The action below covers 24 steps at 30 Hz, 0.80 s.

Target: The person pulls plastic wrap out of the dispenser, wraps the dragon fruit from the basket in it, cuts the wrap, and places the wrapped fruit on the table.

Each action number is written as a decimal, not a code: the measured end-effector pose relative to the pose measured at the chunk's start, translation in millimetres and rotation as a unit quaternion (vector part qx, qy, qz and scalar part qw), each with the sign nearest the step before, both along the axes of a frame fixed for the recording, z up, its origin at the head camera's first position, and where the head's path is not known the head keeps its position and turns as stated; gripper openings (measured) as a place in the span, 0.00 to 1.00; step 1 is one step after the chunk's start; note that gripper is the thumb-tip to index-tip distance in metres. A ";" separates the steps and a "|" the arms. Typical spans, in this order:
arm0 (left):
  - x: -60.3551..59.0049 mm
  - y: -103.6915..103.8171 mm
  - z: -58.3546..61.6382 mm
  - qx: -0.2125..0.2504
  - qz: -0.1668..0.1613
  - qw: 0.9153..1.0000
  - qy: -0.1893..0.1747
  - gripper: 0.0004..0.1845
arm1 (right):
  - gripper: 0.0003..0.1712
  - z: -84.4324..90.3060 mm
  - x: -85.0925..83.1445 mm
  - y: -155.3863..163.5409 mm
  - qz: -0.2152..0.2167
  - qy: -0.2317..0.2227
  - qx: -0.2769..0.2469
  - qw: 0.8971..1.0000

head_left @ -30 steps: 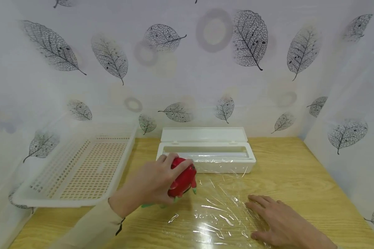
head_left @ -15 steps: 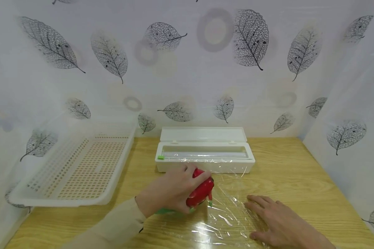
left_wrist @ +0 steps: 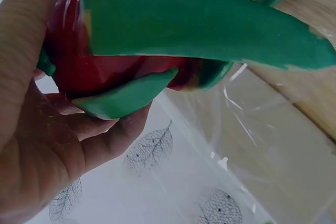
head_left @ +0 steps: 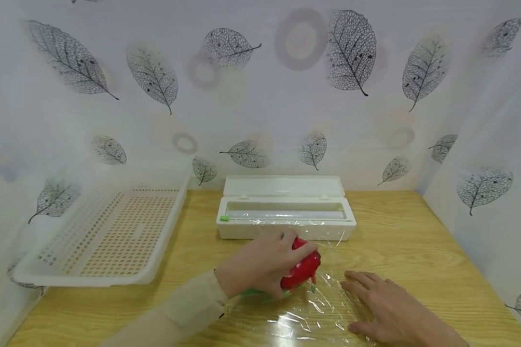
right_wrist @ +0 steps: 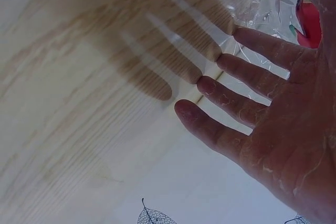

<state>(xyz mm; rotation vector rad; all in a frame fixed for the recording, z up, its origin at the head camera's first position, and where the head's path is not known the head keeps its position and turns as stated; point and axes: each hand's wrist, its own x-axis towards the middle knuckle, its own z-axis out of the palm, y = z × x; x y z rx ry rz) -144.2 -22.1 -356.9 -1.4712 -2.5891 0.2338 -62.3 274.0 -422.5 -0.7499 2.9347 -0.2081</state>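
My left hand grips a red dragon fruit with green-tipped scales, holding it over a sheet of cling film. Its fingers curl round the fruit's far side; in the left wrist view long green scales stick out from the red skin. The glossy, wrinkled film stretches from a white dispenser box toward the front. At the film's right edge lies my right hand, its fingers straight and spread, fingertips down at the table. Part of the fruit is hidden behind the left hand.
The dispenser's lid stands open at the back, a film roll inside. A small green slider sits at its left end. To the left is a white perforated basket. Leaf-patterned sheeting encloses the wooden table.
My left hand has carried the dragon fruit rightward and a little toward the front, over the film, uncovering the dispenser's left end. My right hand stays put.
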 end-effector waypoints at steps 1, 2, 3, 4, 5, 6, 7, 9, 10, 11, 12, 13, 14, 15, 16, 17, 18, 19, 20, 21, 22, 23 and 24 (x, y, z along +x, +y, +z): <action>-0.3 3.0 0.0 -0.003 0.002 1.000 -0.005 0.52 | 0.46 0.2 -0.3 0.1 -0.001 -0.001 -0.001 1.000; -0.7 6.1 -0.2 -0.007 0.004 1.000 -0.010 0.52 | 0.46 0.2 -0.5 0.4 -0.001 -0.001 -0.001 1.000; -1.3 9.0 -0.9 -0.012 0.004 1.000 -0.011 0.52 | 0.46 0.4 -0.7 0.6 0.000 -0.001 -0.001 1.000; -1.8 11.8 -1.8 -0.018 0.004 1.000 -0.009 0.51 | 0.46 0.5 -0.7 0.9 0.001 -0.001 -0.002 1.000; -2.3 14.5 -3.5 -0.027 0.003 1.000 -0.004 0.51 | 0.46 0.6 -0.8 1.1 0.001 -0.003 -0.002 1.000; -2.7 17.0 -5.1 -0.037 0.002 0.999 0.003 0.51 | 0.46 0.7 -0.9 1.3 0.001 -0.004 -0.002 1.000; -2.9 19.1 -6.6 -0.047 0.001 0.999 0.009 0.52 | 0.46 0.8 -1.1 1.3 0.002 -0.006 -0.003 1.000; -2.8 22.7 -9.1 -0.065 0.001 0.998 0.016 0.52 | 0.45 1.0 -1.5 1.2 0.002 -0.013 -0.005 1.000; -2.5 23.9 -10.1 -0.071 0.004 0.997 0.015 0.53 | 0.46 0.8 -1.5 1.0 0.003 -0.016 -0.006 1.000; -2.2 24.7 -10.7 -0.076 0.007 0.997 0.012 0.53 | 0.46 0.7 -1.5 0.9 0.005 -0.015 -0.006 1.000; -2.0 25.3 -10.8 -0.077 0.011 0.997 0.003 0.54 | 0.46 0.7 -1.5 0.8 0.004 -0.018 -0.006 1.000; -2.1 25.6 -10.9 -0.076 0.014 0.997 -0.004 0.54 | 0.46 0.8 -1.6 0.9 0.003 -0.019 -0.005 1.000; -2.5 25.7 -11.1 -0.071 0.019 0.997 -0.017 0.55 | 0.47 0.8 -1.5 1.0 0.002 -0.018 -0.005 1.000; -3.1 25.2 -11.3 -0.065 0.024 0.997 -0.031 0.56 | 0.47 0.9 -1.6 1.2 0.001 -0.018 -0.005 1.000; -3.9 24.3 -11.8 -0.057 0.027 0.997 -0.045 0.56 | 0.47 0.9 -1.8 1.3 0.000 -0.017 -0.004 1.000; -4.6 23.0 -12.5 -0.049 0.029 0.997 -0.061 0.57 | 0.47 0.9 -2.0 1.2 -0.001 -0.018 -0.003 1.000; -5.3 21.3 -13.8 -0.036 0.031 0.996 -0.080 0.57 | 0.47 1.1 -2.3 1.1 -0.003 -0.022 -0.004 1.000; -5.5 19.3 -14.9 -0.023 0.034 0.994 -0.101 0.56 | 0.46 0.8 -2.4 1.2 -0.002 -0.019 -0.004 1.000; -5.3 17.2 -16.2 -0.008 0.037 0.991 -0.127 0.56 | 0.46 0.5 -2.4 1.2 -0.002 -0.017 -0.004 1.000; -4.7 15.4 -17.6 0.006 0.038 0.989 -0.145 0.55 | 0.46 0.3 -2.4 1.1 -0.002 -0.018 -0.003 1.000; -4.0 14.0 -19.1 0.016 0.039 0.987 -0.158 0.54 | 0.46 0.1 -2.3 1.1 -0.002 -0.017 -0.003 1.000; -3.1 13.1 -20.6 0.024 0.041 0.985 -0.167 0.54 | 0.46 -0.2 -2.2 1.2 -0.001 -0.016 -0.003 1.000; -2.2 12.7 -22.5 0.032 0.042 0.984 -0.170 0.54 | 0.45 -0.6 -2.2 1.4 0.000 -0.014 -0.003 1.000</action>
